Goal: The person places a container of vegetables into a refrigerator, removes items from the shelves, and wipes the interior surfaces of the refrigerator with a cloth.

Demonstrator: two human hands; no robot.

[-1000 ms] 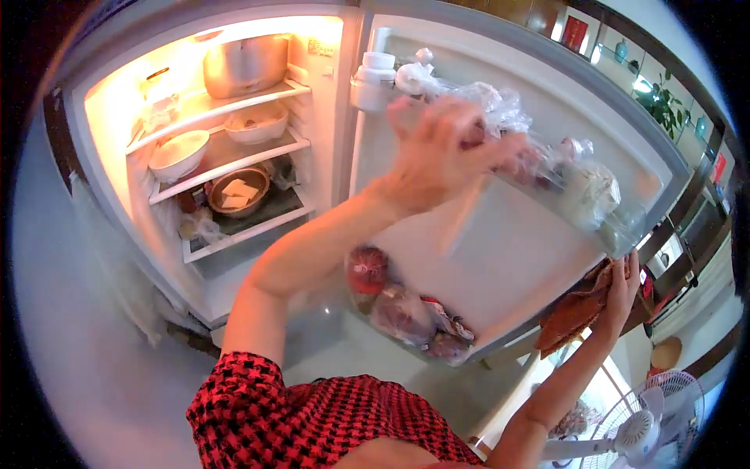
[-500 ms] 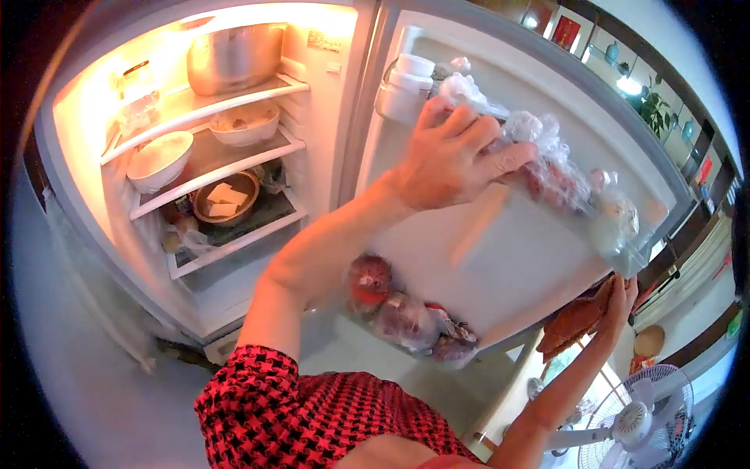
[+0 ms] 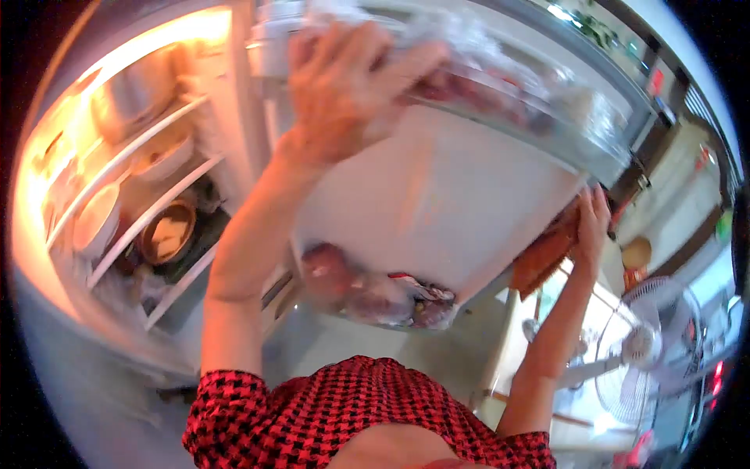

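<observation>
My left hand point(image 3: 340, 94), blurred by motion, reaches up to the upper shelf point(image 3: 539, 133) of the open fridge door point(image 3: 461, 187). Its fingers bend over the shelf's front wall, with the thumb stretched to the right. Clear plastic bags point(image 3: 461, 39) of food crowd this shelf, some with reddish contents. At the door's right edge my right hand point(image 3: 592, 227) grips a brown cloth point(image 3: 547, 254), which hangs below the fingers. Wrapped reddish items point(image 3: 375, 301) fill the lower door shelf.
On the left, the lit fridge holds a metal pot point(image 3: 137, 90), a white bowl point(image 3: 98, 219) and a brown bowl point(image 3: 169, 232) with pale pieces. A fan point(image 3: 639, 344) and a glass-topped table point(image 3: 594, 313) stand at the right.
The view has shifted, so the fridge inside now appears further left and the door nearer. My left hand stays at the upper door shelf; my right hand keeps the cloth at the edge.
</observation>
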